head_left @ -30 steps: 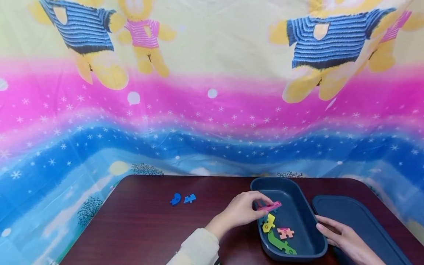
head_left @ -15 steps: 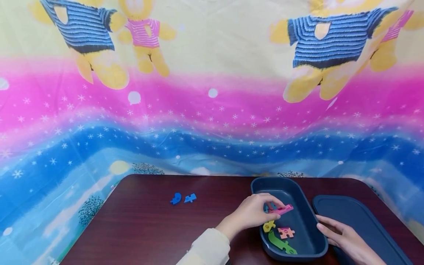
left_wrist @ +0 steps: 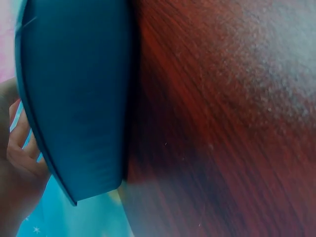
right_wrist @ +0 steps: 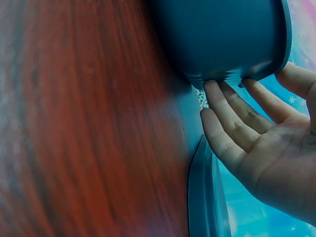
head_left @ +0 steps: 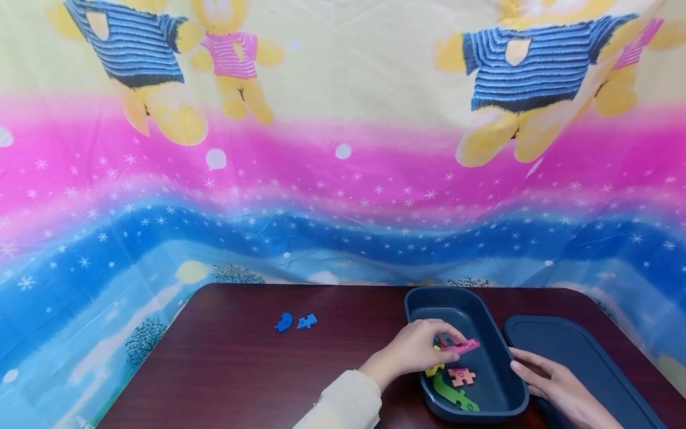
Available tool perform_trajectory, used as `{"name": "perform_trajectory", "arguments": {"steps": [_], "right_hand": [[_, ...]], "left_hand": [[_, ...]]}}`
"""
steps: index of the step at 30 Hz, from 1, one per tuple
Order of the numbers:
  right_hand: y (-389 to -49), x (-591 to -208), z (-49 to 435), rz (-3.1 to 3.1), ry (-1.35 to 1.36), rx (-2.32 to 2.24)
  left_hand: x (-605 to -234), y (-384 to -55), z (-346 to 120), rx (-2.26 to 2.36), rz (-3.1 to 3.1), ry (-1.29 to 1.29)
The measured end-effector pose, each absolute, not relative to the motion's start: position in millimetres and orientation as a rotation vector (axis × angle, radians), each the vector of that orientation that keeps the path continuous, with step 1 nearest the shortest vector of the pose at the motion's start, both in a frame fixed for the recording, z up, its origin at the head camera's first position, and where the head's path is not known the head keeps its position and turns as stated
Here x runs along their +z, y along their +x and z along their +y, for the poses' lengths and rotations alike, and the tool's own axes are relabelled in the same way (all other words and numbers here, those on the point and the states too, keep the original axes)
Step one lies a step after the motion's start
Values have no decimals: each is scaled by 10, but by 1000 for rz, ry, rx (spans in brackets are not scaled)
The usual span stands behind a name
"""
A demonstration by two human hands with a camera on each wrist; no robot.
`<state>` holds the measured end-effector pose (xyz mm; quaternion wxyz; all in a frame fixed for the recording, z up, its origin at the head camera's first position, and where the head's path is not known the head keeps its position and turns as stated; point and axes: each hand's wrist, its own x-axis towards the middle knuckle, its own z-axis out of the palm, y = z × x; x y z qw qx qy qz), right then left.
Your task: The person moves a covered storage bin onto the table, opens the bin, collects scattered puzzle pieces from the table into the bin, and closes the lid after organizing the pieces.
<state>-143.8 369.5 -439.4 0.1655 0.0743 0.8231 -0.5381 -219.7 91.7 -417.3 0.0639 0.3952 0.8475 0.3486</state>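
In the head view my left hand (head_left: 420, 347) reaches over the left wall of a dark blue-grey box (head_left: 495, 333) and pinches a pink puzzle piece (head_left: 465, 346) between thumb and fingers. Below it in the box lie a yellow puzzle piece (head_left: 433, 370), partly covered by the hand, an orange-pink one (head_left: 461, 376) and a green one (head_left: 452, 393). Something teal shows behind the fingers. My right hand (head_left: 557, 381) touches the box's right side; in the right wrist view its fairly straight fingers (right_wrist: 224, 111) rest against the outer wall, thumb near the rim.
On the brown table (head_left: 257, 381), a dark blue puzzle piece (head_left: 284, 322) and a lighter blue one (head_left: 307, 322) lie at the far left. A dark flat lid (head_left: 568, 345) lies right of the box, partly under the right hand. A printed cloth (head_left: 343, 190) hangs behind.
My left hand has shifted right and slightly nearer with the pink puzzle piece, now further inside the box and covering more of the yellow piece. The right hand stays against the box.
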Motion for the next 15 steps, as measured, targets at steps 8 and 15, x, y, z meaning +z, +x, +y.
{"name": "perform_trajectory", "arguments": {"steps": [8,15], "right_hand": [[-1428,-4400,3682,2346,227,-1528],[-1437,-4388,3682,2350,226,-1517]], "left_hand": [[-4223,-2197,1004,1025,2604,1176],[-4216,-2180,1026,974,2661,1164]]}}
